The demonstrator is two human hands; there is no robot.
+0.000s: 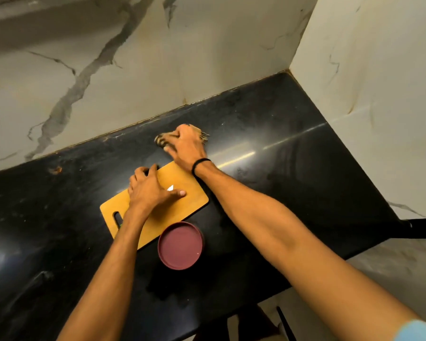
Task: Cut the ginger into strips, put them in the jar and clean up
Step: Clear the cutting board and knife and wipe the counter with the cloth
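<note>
Brownish and soft, likely light, the cloth (203, 136) is bunched in our right hand (186, 146) on the black surface (293, 173). Our left hand (150, 190) lies on the stiff cutting board (192, 195); we cannot tell whether it grips anything. The lidded jar (180, 244) stands just beside the board; no ginger is visible.

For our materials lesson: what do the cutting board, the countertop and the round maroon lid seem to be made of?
Cutting board: likely wood or bamboo, matte; even tan-yellow face, cut handle slot.
Countertop: probably polished black stone, glossy; it mirrors a light streak.
Maroon lid: apparently plastic, satin; uniform colour, moulded raised rim.
</note>
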